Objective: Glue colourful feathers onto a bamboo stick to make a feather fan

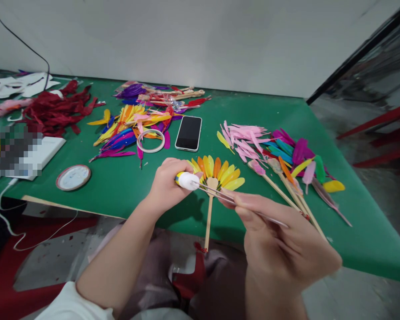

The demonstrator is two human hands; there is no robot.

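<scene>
My left hand (168, 184) is closed around a small bottle (188, 181) with a white top and a yellow band, tipped sideways. In my right hand (276, 231) is a pair of metal tweezers (226, 199), pinched between thumb and fingers. Its tips reach the end of the bottle; whether they touch it or hold something tiny I cannot tell. Below both lies a small feather fan (212, 186), yellow and orange feathers spread around a wooden head, its stick pointing toward me past the table edge. Neither hand holds the fan. My left hand hides some left feathers.
On the green table (120, 186) lie a phone (188, 133), a tape roll (151, 141), a round lid (73, 177) and mixed feathers (130, 122). Pink feathers (243, 135) and several wooden sticks (280, 191) lie right. Dark red strips (58, 106) and a white mask (20, 84) are far left.
</scene>
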